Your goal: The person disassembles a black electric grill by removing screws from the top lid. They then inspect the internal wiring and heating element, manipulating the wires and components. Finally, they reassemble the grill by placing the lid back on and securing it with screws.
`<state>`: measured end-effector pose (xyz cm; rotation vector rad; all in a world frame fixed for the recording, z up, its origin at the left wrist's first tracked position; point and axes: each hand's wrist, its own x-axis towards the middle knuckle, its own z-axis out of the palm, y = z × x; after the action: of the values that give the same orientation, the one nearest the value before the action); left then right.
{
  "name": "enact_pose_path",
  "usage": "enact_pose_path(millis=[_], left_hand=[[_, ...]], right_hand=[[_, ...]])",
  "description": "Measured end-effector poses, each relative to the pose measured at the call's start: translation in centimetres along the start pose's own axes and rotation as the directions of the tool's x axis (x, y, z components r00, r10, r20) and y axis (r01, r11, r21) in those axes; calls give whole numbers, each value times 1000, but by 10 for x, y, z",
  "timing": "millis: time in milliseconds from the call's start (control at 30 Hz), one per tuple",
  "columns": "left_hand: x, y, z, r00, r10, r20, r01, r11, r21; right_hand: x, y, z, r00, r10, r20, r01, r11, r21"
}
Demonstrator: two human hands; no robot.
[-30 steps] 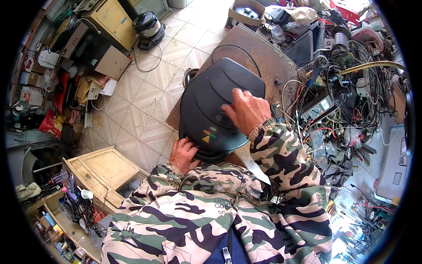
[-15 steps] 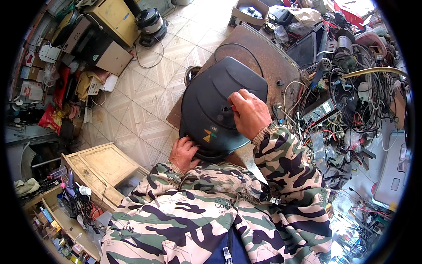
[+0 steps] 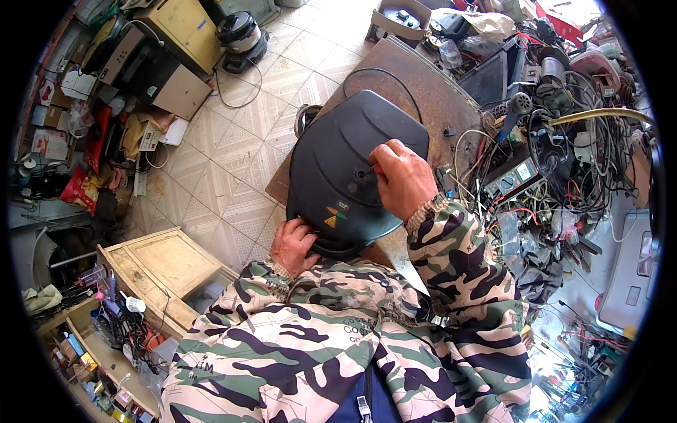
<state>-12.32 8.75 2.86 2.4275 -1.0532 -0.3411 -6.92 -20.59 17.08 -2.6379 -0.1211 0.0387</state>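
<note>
A black curved plastic shell [image 3: 331, 148], with a small hole and a coloured sticker, lies tilted on a rusty brown bench top [image 3: 437, 99]. My left hand [image 3: 293, 245] is closed on the shell's lower left rim. My right hand [image 3: 403, 180] rests over the shell's right side, thumb and fingers pinched just right of the hole; whatever is between the fingertips is hidden. A dark metal ring [image 3: 305, 116] shows partly behind the shell's upper left, and a thin black cable [image 3: 391, 77] loops above it.
Piled cables and tools [image 3: 564, 162] with a multimeter [image 3: 509, 181] crowd the right. A cardboard box [image 3: 395, 29] stands beyond the bench. A pot-like appliance [image 3: 242, 42] sits on the tiled floor [image 3: 226, 155]. A yellow cabinet [image 3: 176, 35] and wooden drawers [image 3: 148, 264] are left.
My right hand has shifted slightly right over the shell, uncovering more of the small hole. My left hand stays on the rim, and the shell has barely moved.
</note>
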Motion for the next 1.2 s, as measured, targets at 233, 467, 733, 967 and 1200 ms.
enact_pose_path(millis=[233, 467, 733, 967, 1200], left_hand=[[0, -4, 5, 1000, 17, -23, -18, 1000, -23], [2, -2, -3, 999, 25, 30, -25, 1000, -1], [2, -9, -1, 996, 40, 82, -42, 999, 31], [0, -8, -1, 996, 37, 84, -40, 999, 37], [2, -9, -3, 995, 28, 99, -31, 999, 29]], right_hand=[[-4, 8, 2, 994, 76, -81, -70, 995, 73], [-18, 18, 8, 977, 107, -184, -74, 981, 179], [-25, 15, 9, 969, 135, -206, -93, 975, 202], [-27, 13, 12, 974, 84, -212, -49, 985, 165], [-23, 10, 9, 979, 59, -196, -29, 988, 153]])
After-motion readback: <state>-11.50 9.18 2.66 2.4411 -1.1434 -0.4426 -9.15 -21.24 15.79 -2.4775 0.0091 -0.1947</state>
